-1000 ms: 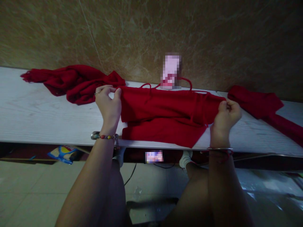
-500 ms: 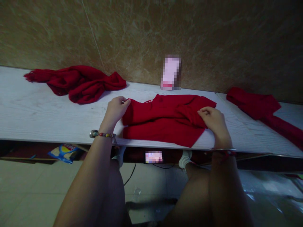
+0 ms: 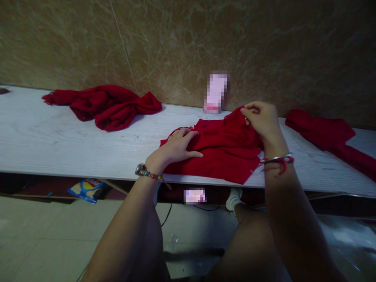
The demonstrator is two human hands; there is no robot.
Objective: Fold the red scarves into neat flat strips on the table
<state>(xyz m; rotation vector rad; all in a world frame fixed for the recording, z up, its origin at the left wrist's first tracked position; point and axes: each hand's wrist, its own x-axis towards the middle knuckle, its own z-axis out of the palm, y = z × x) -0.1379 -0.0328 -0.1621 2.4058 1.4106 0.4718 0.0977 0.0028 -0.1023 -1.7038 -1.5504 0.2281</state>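
Observation:
A red piece of knitted-looking cloth [image 3: 211, 164] lies folded and rumpled in front of me, its lower edge close to the table's front edge. My left hand [image 3: 183, 145] rests on the cloth's left part with thumb and fingers spread. With its thumb and fingertips, my right hand [image 3: 258, 117] pinches the upper right part of the same cloth and lifts it a little. Thin red strings show beside the left hand's fingers. What the cloth is as a garment, I cannot make out.
A crumpled red cloth [image 3: 114, 109] lies at the back left, another red cloth [image 3: 323, 129] at the right. A blurred pink object [image 3: 216, 94] leans on the marbled wall [image 3: 176, 47]. The white tabletop [image 3: 58, 145] is narrow; a blue packet [image 3: 88, 190] sits on a shelf below.
Both hands held the cloth's far corners stretched out. My left hand has let go and moved right onto the cloth; my right hand came inward, then up, bunching the cloth's right part.

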